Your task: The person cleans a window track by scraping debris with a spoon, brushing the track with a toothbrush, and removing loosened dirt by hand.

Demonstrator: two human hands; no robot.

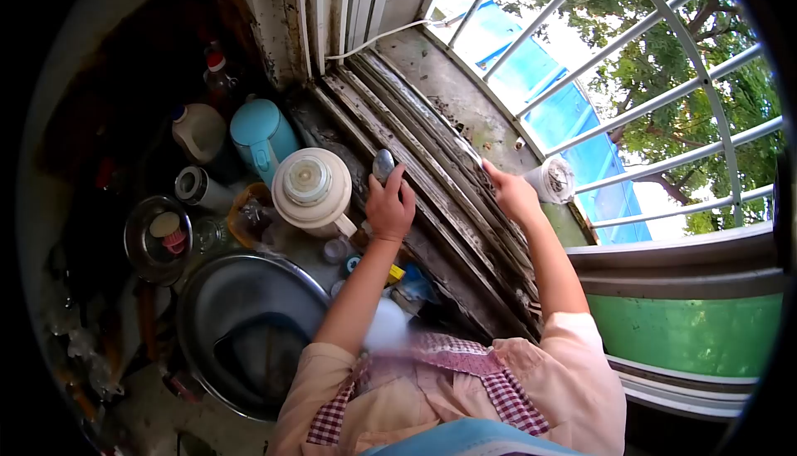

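My left hand (389,208) is closed around what looks like a metal spoon (383,165), its rounded end showing beyond my fingers at the inner side of the window track. Across the grooves, my right hand (512,193) grips a thin, pale, blade-like tool (470,151) that points up the track; its handle is hidden in my palm. Dirt fills the worn window track (423,153) between the two hands. Just right of my right hand, a clear plastic cup (551,180) with some debris inside sits on the outer ledge.
Left of the track stand a cream jug (312,188), a blue kettle (263,136) and a large metal basin (195,315). A small metal bowl (137,244) holds a pink-handled brush. White window bars (610,97) close off the outer side. A white cable (382,36) crosses the sill.
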